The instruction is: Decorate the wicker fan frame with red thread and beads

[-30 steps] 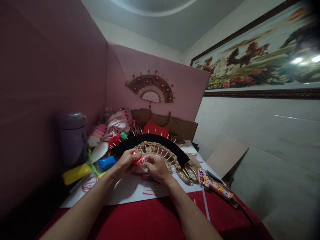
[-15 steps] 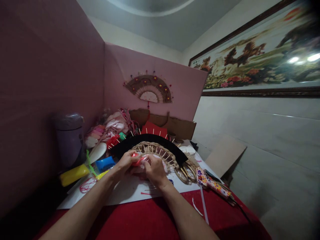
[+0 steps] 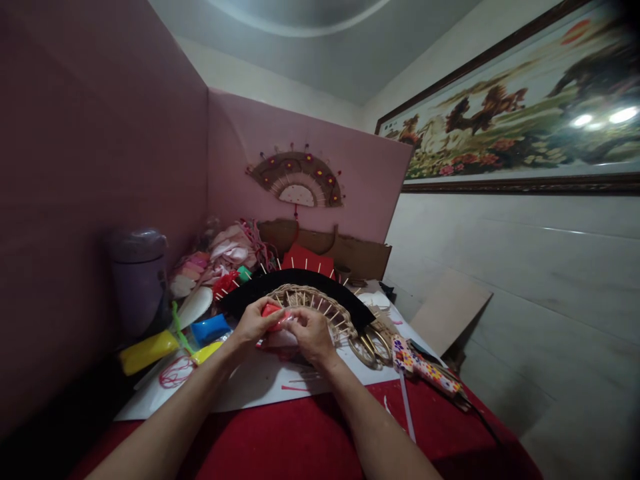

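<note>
Both hands meet over the white sheet (image 3: 240, 393), in front of a handmade fan with a black band (image 3: 305, 277) and a woven twine part (image 3: 345, 320). Between them is a small red packet (image 3: 273, 319) in clear, shiny wrapping, perhaps modelling clay. My left hand (image 3: 254, 325) is closed on the packet's left side, thumb on top. My right hand (image 3: 313, 337) pinches the wrapping at its right end. Light sticks poke out beyond the black band. The fan's lower middle is hidden behind my hands.
Gold-handled scissors (image 3: 370, 348) and a flower-patterned glue gun (image 3: 425, 368) lie on the right. Yellow (image 3: 149, 351) and blue (image 3: 210, 329) packets lie left, near a lidded purple cup (image 3: 140, 280). A finished fan (image 3: 300, 175) hangs on the pink panel (image 3: 365, 173) behind.
The red packet has been raised and turned slightly, so more of its red face shows. My right hand's fingers have shifted along the wrapping. The view has moved slightly.
</note>
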Available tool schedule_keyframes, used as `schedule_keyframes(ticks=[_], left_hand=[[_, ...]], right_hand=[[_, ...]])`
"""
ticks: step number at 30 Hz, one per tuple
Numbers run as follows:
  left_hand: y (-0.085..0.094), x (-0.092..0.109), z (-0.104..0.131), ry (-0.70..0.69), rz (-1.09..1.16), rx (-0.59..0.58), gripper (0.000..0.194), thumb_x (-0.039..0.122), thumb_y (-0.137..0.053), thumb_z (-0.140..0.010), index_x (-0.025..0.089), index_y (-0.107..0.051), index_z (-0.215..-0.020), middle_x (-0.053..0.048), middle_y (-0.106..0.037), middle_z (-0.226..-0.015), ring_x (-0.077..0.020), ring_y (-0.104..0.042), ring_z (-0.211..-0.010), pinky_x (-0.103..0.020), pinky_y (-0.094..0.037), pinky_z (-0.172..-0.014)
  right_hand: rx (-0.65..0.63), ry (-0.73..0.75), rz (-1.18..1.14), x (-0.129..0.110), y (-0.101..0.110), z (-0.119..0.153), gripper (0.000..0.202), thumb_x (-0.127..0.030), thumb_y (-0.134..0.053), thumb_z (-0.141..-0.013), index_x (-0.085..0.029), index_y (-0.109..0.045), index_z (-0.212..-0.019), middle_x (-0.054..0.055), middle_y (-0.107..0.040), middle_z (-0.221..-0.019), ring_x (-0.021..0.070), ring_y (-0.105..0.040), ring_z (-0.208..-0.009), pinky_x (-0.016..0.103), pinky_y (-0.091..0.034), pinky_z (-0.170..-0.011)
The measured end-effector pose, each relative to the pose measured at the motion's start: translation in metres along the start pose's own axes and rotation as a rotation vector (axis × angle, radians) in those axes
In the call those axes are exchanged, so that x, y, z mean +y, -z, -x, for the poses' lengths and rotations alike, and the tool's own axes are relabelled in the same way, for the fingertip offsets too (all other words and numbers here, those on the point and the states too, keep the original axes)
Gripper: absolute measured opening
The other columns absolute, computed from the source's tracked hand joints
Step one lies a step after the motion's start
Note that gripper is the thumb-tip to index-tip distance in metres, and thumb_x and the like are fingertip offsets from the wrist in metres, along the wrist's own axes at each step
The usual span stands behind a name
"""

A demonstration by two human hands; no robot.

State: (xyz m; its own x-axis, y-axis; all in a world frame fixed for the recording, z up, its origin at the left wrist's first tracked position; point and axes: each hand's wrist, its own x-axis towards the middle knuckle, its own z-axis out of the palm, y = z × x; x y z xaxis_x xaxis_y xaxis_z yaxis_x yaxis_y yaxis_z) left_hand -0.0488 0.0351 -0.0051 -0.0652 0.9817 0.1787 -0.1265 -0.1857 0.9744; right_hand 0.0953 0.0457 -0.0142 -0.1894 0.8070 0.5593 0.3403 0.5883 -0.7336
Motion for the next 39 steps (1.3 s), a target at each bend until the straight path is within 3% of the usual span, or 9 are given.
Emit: schedule_keyframes(ticks=[7, 14, 19, 24, 30, 36, 39], left_hand=[[0.002, 0.004, 0.002, -0.013, 0.009, -0.024, 0.031, 0.026, -0.080, -0.048, 0.014, -0.059, -0.068, 0.004, -0.057, -0.055, -0.0078, -0.049, -0.043, -0.017, -0.036, -0.039], [-0.003, 0.009, 0.005, 0.047, 0.060, -0.005, 0.030, 0.028, -0.075, -0.055, 0.018, -0.053, -0.072, 0.008, -0.049, -0.044, -0.0044, -0.036, -0.029, -0.015, -0.024, -0.030], [0.000, 0.013, 0.004, 0.074, 0.095, 0.028, 0.037, 0.033, -0.077, -0.052, 0.019, -0.050, -0.072, 0.010, -0.045, -0.039, -0.0044, -0.033, -0.026, -0.014, -0.020, -0.029], [0.005, 0.012, 0.003, 0.073, 0.085, 0.076, 0.037, 0.033, -0.077, -0.052, 0.018, -0.051, -0.073, 0.009, -0.047, -0.038, -0.0039, -0.033, -0.025, -0.014, -0.018, -0.028], [0.006, 0.008, 0.001, 0.057, 0.078, 0.068, 0.035, 0.033, -0.076, -0.054, 0.019, -0.050, -0.073, 0.010, -0.045, -0.038, -0.0046, -0.033, -0.025, -0.014, -0.019, -0.028], [0.005, 0.009, 0.003, 0.070, 0.057, 0.014, 0.032, 0.033, -0.074, -0.056, 0.019, -0.051, -0.073, 0.010, -0.045, -0.036, -0.0054, -0.033, -0.024, -0.015, -0.019, -0.028], [0.003, 0.009, 0.004, 0.083, 0.037, -0.009, 0.031, 0.032, -0.073, -0.057, 0.019, -0.051, -0.074, 0.008, -0.048, -0.037, -0.0064, -0.034, -0.024, -0.015, -0.019, -0.027]], right_hand=[[-0.089, -0.048, -0.156, -0.004, 0.000, 0.001, 0.017, -0.029, -0.064, -0.070, -0.018, -0.057, -0.059, -0.010, -0.036, -0.043, 0.0073, -0.031, -0.041, 0.020, -0.024, -0.041], [-0.042, -0.149, -0.336, 0.000, 0.000, -0.003, 0.020, -0.035, -0.062, -0.069, -0.017, -0.053, -0.064, -0.009, -0.037, -0.044, 0.0057, -0.029, -0.038, 0.018, -0.026, -0.037], [-0.006, -0.151, -0.369, 0.001, 0.004, -0.006, 0.026, -0.039, -0.057, -0.076, -0.014, -0.061, -0.077, -0.008, -0.041, -0.045, 0.0059, -0.030, -0.035, 0.018, -0.028, -0.034], [-0.052, -0.034, -0.261, -0.006, 0.008, -0.003, 0.023, -0.026, -0.069, -0.067, -0.017, -0.071, -0.088, 0.000, -0.061, -0.069, 0.0107, -0.049, -0.055, 0.022, -0.042, -0.052], [-0.016, 0.237, 0.132, -0.010, 0.009, 0.002, 0.020, -0.006, -0.057, -0.069, -0.017, -0.067, -0.082, 0.001, -0.056, -0.076, 0.0143, -0.053, -0.069, 0.026, -0.044, -0.069], [-0.064, 0.253, 0.201, -0.010, 0.008, 0.004, 0.007, -0.018, -0.062, -0.079, -0.018, -0.064, -0.085, 0.002, -0.060, -0.081, 0.0164, -0.056, -0.077, 0.027, -0.043, -0.073], [-0.097, 0.245, 0.217, -0.009, 0.009, 0.005, 0.006, -0.017, -0.063, -0.079, -0.019, -0.064, -0.084, 0.002, -0.063, -0.084, 0.0171, -0.058, -0.081, 0.027, -0.041, -0.076]])
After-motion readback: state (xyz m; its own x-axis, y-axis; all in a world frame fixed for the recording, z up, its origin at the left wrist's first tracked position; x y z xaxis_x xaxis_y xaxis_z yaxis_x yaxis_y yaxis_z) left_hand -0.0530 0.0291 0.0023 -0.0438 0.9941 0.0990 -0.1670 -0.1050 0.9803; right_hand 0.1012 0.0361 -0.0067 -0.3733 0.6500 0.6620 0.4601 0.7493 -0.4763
